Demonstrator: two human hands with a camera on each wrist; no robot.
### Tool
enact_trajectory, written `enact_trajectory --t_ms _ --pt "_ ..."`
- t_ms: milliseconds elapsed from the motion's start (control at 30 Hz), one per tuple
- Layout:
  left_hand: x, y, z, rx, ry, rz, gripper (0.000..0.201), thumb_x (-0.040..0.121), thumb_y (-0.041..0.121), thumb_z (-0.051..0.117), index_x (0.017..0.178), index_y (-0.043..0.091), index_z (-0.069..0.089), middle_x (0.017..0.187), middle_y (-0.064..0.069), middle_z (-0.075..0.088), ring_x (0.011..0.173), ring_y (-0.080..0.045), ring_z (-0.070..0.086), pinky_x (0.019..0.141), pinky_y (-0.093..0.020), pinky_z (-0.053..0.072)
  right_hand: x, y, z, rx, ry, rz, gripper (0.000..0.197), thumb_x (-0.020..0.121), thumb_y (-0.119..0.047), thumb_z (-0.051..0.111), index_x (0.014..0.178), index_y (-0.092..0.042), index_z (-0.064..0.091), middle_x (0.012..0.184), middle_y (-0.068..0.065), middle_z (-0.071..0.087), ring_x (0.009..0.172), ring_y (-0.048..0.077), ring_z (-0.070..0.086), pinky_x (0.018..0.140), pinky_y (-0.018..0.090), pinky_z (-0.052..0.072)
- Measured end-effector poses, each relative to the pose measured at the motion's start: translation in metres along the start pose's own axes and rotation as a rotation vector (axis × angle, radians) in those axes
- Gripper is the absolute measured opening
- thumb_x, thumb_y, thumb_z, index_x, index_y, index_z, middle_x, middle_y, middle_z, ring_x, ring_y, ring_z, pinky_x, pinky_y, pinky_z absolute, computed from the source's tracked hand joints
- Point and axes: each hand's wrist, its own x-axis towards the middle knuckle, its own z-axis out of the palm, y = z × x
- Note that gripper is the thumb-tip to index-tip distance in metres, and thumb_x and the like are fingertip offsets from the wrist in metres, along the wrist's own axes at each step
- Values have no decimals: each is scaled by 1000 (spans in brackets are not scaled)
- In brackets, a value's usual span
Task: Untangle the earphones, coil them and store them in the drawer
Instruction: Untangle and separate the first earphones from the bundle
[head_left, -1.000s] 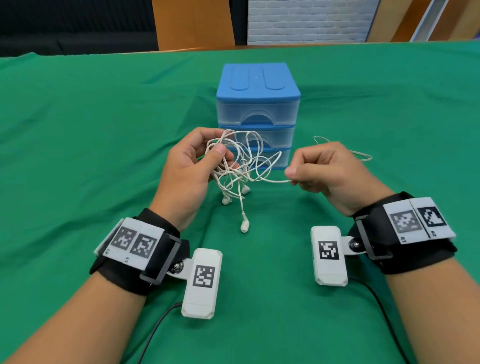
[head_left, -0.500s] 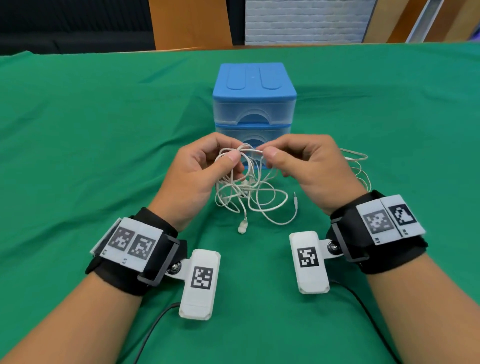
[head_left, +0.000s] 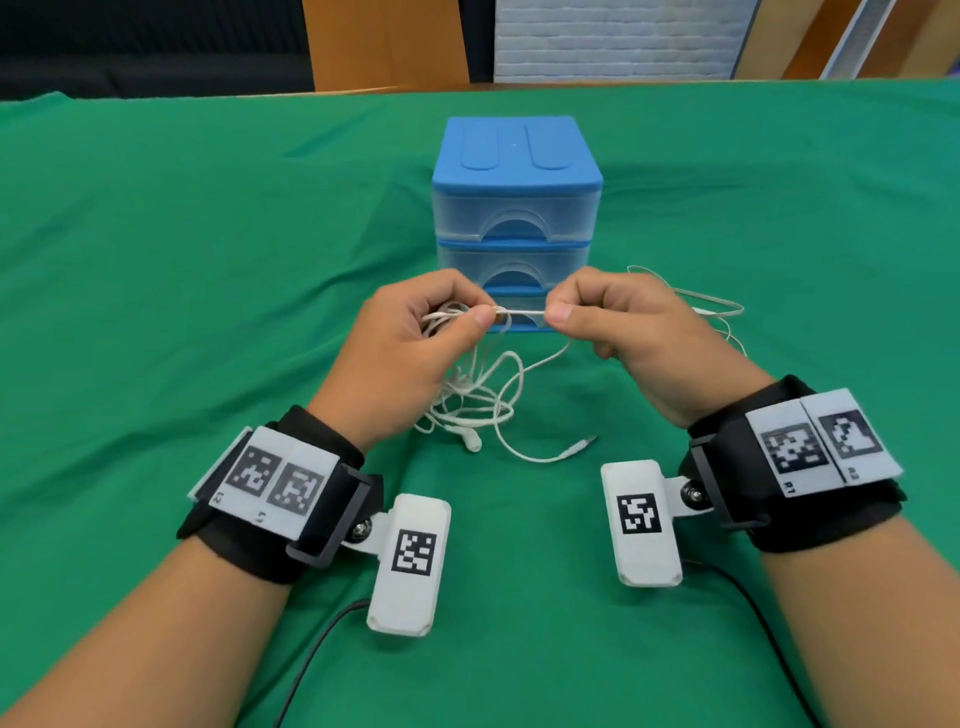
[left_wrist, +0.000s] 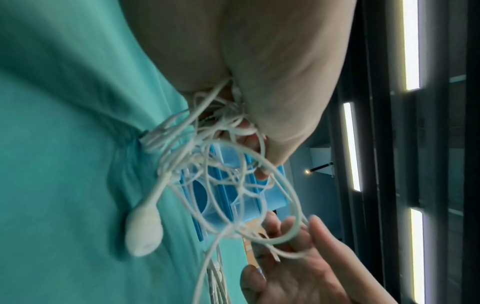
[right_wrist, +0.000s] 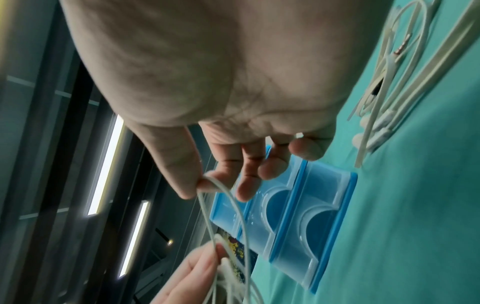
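Observation:
White tangled earphones (head_left: 480, 395) hang between my hands above the green cloth, in front of the blue drawer unit (head_left: 515, 208). My left hand (head_left: 441, 332) pinches the cord bundle (left_wrist: 207, 148) between thumb and fingers. My right hand (head_left: 576, 312) pinches a short taut strand (right_wrist: 207, 181) stretched toward the left hand. Loose loops, an earbud (head_left: 471, 441) and the jack plug (head_left: 582, 446) lie on the cloth below. Another length of cord (head_left: 717, 309) trails behind the right hand. In the left wrist view an earbud (left_wrist: 144, 232) dangles close to the cloth.
The drawer unit has three clear drawers, all closed (right_wrist: 298, 222). The green cloth (head_left: 208, 312) covers the whole table. Wooden panels and a white brick wall (head_left: 613, 36) stand beyond the far edge. Black cables (head_left: 311, 654) run from the wrist cameras toward me.
My right hand came in from the right to meet the left, then drew a short strand taut between them. The jack plug and more loops have dropped onto the cloth.

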Motion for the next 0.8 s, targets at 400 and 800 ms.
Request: enact_trajectory --t_ms 400,800 --pt "5 -16 -4 -69 184 -145 11 96 15 65 90 7 69 54 18 51 49 1 37 50 -14 31 -6 -12 -28 668 116 -54 19 95 -23 44 77 -18 49 85 2 55 82 16 52 67 32 31" --pt "1 0 -3 -370 20 -196 28 88 14 51 98 3 75 72 -9 60 63 -15 48 55 -19 40 -1 -3 -24 55 215 161 20 73 -24 51 71 -14 68 68 10 67 62 22 64 55 29 33"
